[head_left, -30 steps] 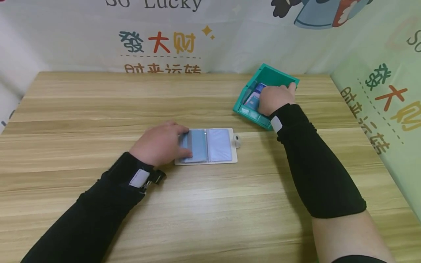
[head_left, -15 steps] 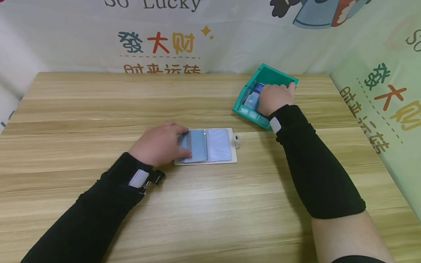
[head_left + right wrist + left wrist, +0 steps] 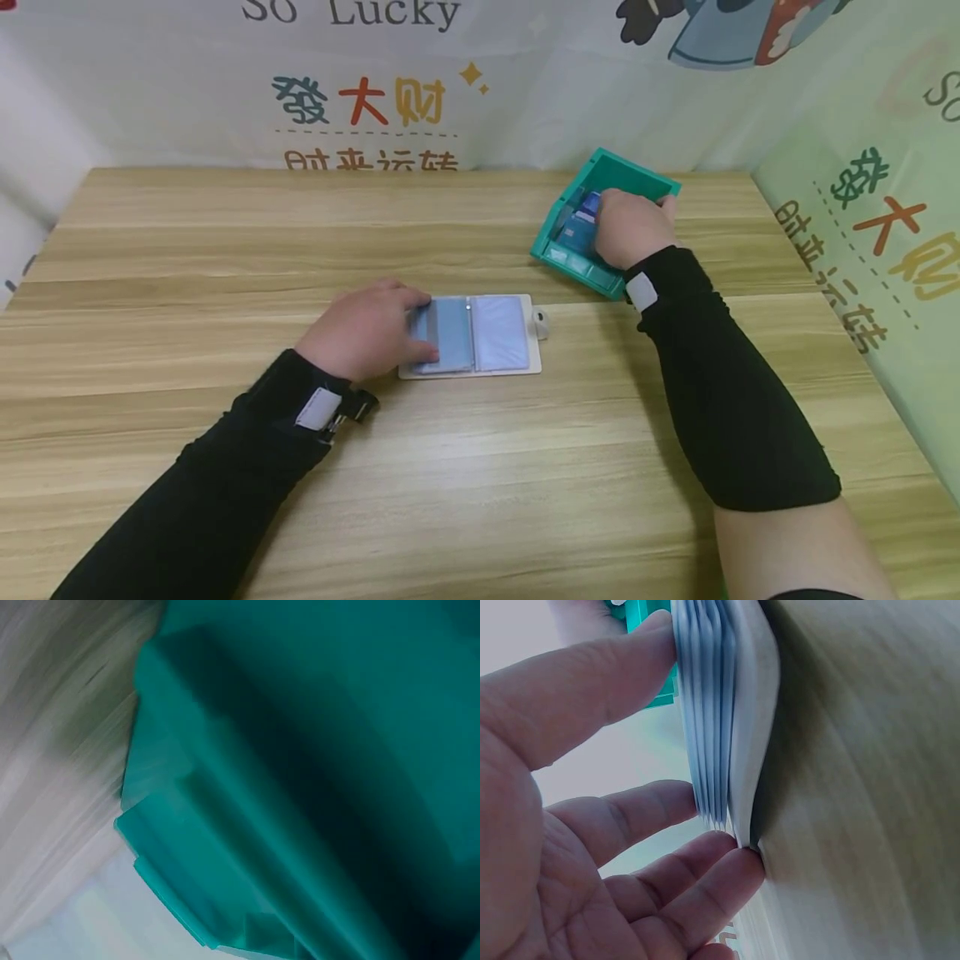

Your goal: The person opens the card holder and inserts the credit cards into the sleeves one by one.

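A small card holder lies spread on the table, with clear bluish sleeves and a pale cover. My left hand holds its left side. In the left wrist view, the thumb presses on the stack of sleeves, and other fingertips touch the far edges of the sleeves and cover. My right hand reaches into a green plastic box, beside blue cards. Its fingertips are hidden, so what they grip does not show. The right wrist view shows only the box wall and table.
The wooden table stretches around both hands. A printed cloth hangs behind the table and along its right side. The card holder's snap tab sticks out on its right.
Inside the box, the visible card face has changed from partly pink to blue, and my right hand has shifted slightly right. The left hand and card holder stay put.
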The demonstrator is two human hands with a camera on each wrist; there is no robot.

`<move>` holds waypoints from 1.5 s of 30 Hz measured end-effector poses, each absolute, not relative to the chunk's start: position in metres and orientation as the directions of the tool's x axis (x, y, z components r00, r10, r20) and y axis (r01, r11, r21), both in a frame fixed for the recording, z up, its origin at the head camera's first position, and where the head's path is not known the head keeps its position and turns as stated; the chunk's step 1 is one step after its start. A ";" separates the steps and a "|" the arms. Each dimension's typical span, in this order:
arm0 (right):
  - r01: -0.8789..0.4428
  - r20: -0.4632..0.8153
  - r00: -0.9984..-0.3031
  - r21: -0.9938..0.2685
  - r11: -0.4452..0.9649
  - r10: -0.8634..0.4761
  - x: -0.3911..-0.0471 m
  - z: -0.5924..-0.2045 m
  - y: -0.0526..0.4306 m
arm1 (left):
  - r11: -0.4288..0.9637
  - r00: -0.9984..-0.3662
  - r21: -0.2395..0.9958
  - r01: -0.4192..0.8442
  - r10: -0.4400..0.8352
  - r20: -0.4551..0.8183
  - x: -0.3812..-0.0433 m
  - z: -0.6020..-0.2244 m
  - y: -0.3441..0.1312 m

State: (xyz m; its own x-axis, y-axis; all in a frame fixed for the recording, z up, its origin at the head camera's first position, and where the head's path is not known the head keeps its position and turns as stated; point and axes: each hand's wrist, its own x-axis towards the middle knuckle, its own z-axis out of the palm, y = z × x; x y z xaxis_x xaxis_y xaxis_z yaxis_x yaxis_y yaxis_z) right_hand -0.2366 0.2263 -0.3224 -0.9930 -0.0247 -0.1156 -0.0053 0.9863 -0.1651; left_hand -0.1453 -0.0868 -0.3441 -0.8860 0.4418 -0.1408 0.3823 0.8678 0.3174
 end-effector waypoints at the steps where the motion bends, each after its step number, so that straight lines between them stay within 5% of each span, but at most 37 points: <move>1: -0.012 -0.110 -0.993 -0.198 0.980 -0.034 -0.235 -0.321 0.228 | 0.868 -0.886 0.316 0.383 0.442 -0.141 -0.145 -0.344 -0.087; 11: -0.027 0.082 -0.996 -0.590 0.807 0.027 -0.210 -0.308 0.241 | 0.869 -0.884 0.306 0.388 0.446 -0.144 -0.145 -0.344 -0.086; 17: -0.075 0.186 -0.980 -0.671 0.738 0.070 -0.196 -0.291 0.233 | 0.870 -0.884 0.304 0.388 0.444 -0.145 -0.145 -0.344 -0.086; 33: -0.197 -0.051 -0.946 -0.694 0.692 -0.321 -0.185 -0.313 0.179 | 0.872 -0.885 0.301 0.386 0.442 -0.148 -0.146 -0.344 -0.087; 45: -0.183 -0.186 -0.899 -0.662 0.727 -0.396 -0.182 -0.333 0.158 | 0.880 -0.884 0.264 0.395 0.442 -0.151 -0.144 -0.342 -0.085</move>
State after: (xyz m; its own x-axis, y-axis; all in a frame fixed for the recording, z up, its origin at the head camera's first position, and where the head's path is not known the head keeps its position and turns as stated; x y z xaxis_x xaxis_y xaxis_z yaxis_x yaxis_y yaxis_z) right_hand -0.1816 0.1575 -0.3330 -0.8991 -0.3963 -0.1861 -0.1833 0.7267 -0.6620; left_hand -0.1443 -0.0855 -0.3421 -0.8842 0.4420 -0.1510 0.3947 0.8800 0.2642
